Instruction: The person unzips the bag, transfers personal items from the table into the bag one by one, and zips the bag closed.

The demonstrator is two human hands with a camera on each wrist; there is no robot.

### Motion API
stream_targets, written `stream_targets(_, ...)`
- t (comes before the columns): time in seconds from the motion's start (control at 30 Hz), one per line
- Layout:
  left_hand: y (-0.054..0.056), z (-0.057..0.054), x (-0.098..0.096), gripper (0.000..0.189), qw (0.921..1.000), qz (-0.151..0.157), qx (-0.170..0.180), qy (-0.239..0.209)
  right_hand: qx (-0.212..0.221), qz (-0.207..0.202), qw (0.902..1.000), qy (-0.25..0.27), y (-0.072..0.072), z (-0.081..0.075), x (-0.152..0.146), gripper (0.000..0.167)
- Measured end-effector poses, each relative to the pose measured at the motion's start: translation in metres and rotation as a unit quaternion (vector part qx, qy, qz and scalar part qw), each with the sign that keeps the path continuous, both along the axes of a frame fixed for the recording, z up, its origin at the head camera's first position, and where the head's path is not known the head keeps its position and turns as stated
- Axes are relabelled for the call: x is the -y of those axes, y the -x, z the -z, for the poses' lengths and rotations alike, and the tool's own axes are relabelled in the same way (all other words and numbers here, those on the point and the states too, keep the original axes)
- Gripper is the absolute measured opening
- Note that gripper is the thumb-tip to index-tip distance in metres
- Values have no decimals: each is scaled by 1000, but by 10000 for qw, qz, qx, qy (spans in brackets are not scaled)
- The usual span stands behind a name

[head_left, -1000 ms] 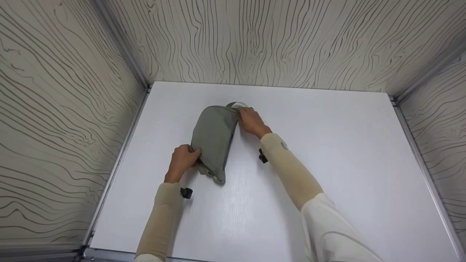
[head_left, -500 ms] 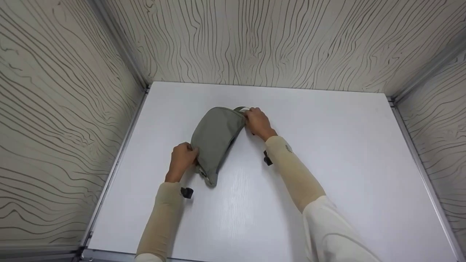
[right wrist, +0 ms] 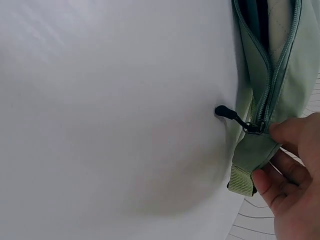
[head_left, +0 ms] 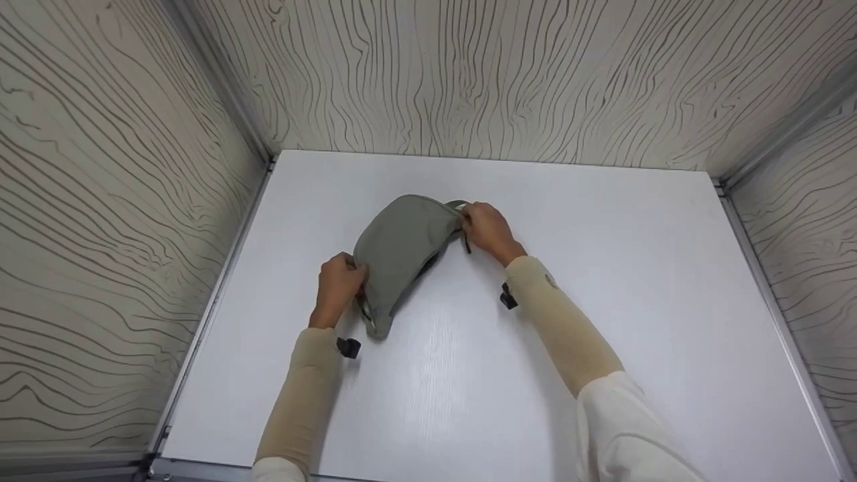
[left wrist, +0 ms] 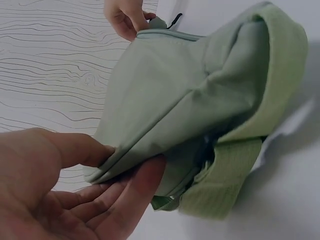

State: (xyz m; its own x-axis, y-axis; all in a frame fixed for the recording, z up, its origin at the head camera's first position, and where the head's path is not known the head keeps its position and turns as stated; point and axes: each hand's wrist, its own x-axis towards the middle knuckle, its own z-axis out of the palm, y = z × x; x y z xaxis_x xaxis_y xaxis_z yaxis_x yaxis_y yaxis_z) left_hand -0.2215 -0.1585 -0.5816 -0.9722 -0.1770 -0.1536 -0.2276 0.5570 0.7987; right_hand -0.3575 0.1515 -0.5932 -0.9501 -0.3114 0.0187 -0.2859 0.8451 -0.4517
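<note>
A grey-green waist bag (head_left: 405, 244) is held at a slant over the white table. My left hand (head_left: 339, 284) pinches its left edge, thumb on one face and fingers behind, as the left wrist view shows. At the upper right end, my right hand (head_left: 492, 231) pinches the bag's tip beside the strap. In the right wrist view the zipper (right wrist: 265, 95) is parted, with the lining showing inside. A dark zipper pull (right wrist: 227, 113) hangs from the slider near my right thumb. Webbing strap (left wrist: 287, 75) loops at the bag's near end.
The white table (head_left: 602, 321) spreads around the bag. Wood-patterned panels (head_left: 469, 80) rise behind it and at both sides, joined by grey metal posts (head_left: 217, 80). Small black cameras sit at both wrists.
My right hand has moved right and slightly down, taking the bag's upper end along. The bag is more slanted, and its lower tip has swung left. My left hand keeps its pinch.
</note>
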Motion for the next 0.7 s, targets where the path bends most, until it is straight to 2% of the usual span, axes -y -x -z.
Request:
stream_targets(0.33, 17, -3, -4, 29, 9996, 62, -192, 172, -31, 4, 9998, 177, -12, -3, -21, 21)
stream_targets(0.47, 24, -4, -6, 29, 9992, 130, -345, 171, 21, 90, 9996, 256, -19, -3, -28, 21)
stream_targets(0.7, 39, -5, -14, 32, 9989, 203, -379, 187, 137, 312, 9984, 440, -33, -4, -44, 22)
